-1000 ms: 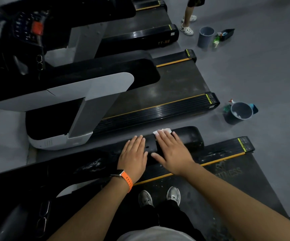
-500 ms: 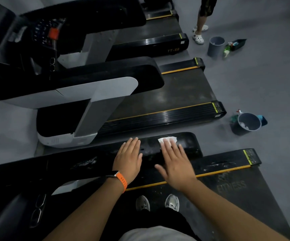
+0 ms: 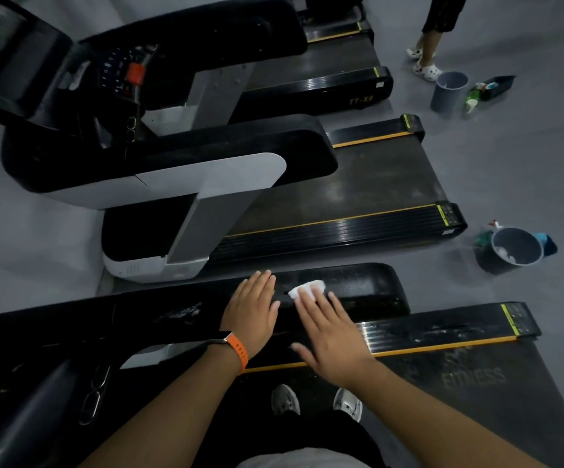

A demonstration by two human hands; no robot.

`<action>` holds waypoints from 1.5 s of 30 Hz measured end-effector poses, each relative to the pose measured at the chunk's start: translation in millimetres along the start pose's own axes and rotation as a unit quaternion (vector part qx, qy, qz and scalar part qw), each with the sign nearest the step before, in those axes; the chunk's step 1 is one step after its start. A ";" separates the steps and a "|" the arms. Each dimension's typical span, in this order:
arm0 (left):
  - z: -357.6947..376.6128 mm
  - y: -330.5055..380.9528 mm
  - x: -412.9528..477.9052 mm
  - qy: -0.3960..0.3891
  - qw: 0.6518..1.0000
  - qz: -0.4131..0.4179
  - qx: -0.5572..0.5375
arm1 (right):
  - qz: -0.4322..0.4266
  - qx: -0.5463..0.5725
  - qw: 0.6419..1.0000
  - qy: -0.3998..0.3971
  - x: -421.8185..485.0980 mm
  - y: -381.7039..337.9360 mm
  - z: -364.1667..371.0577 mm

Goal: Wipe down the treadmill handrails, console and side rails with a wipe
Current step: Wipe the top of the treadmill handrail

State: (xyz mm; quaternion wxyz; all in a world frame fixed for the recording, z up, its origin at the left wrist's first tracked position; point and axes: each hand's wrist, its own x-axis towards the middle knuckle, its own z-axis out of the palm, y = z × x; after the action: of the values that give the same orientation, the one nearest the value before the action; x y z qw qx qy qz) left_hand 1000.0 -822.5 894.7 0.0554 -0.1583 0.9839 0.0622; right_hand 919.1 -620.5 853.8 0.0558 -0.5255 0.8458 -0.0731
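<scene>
I stand on a treadmill belt, and its black left handrail (image 3: 368,285) runs across in front of me, smeared with wet streaks. A small white wipe (image 3: 302,287) lies on the handrail. My right hand (image 3: 328,329) presses it down with flat, straight fingertips. To the left of it, my left hand (image 3: 252,314), with an orange watch strap on the wrist, rests flat on the same handrail with fingers straight. The side rail (image 3: 442,332) with its yellow stripe lies just right of my right hand.
A neighbouring treadmill (image 3: 206,184) with a black and white handrail stands beyond, and another behind it. A grey bucket (image 3: 515,249) with a spray bottle sits on the floor to the right. Farther back are a second bucket (image 3: 449,91) and a person's legs (image 3: 429,52).
My right hand has slid the wipe a little to the left along the handrail, towards my left hand. The left hand has stayed flat on the rail. My head has tilted up slightly.
</scene>
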 end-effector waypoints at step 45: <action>-0.9 -93.8 -4.2 -0.013 0.985 0.171 -0.004 | 0.257 0.014 0.964 0.066 21.9 -71.8 13.8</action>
State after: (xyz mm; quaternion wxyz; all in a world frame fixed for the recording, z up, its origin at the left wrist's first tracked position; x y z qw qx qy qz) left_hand 1033.8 -909.7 886.3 0.0558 0.0127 0.9954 0.0772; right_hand 975.0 -672.4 853.0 0.0246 -0.2833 0.9532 -0.1029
